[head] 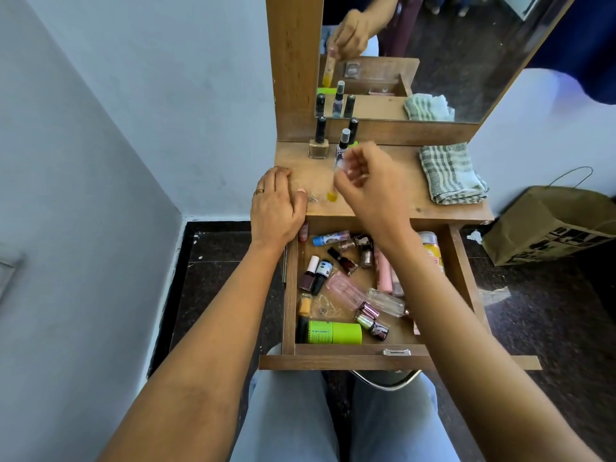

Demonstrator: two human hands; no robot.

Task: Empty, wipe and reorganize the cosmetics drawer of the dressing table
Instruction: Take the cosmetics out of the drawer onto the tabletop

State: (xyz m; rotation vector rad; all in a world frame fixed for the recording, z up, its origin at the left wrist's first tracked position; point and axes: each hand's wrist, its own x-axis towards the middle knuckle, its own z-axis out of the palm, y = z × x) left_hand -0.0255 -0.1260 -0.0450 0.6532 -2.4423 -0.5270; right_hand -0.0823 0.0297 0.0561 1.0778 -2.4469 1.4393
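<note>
A seated person reaches over the table top (293, 158) of a dressing table, both forearms bare and stretched forward. The left hand (276, 205) lies palm down at the top's front left corner, fingers straight and close together, a ring on one finger, holding nothing. The right hand (366, 181) is raised above the middle of the top, wrist bent and fingers curled, pinching a slim clear tube (332, 195) whose yellow end points down at the wood; whether that end touches the surface cannot be told.

The drawer (333, 349) stands pulled out below the top's front edge, over the person's knees. It holds more than a dozen cosmetics lying jumbled, too overlapped for an exact count. Among them are one green tube (333, 332), one blue tube (330, 237), two clear bottles (346, 290) and two dark polish bottles (308, 275) lying side by side.

Three bottles (318, 141) stand upright at the back left of the top. One folded checked cloth (450, 175) lies on its right side. One paper bag (550, 225) sits on the floor to the right of the top.
</note>
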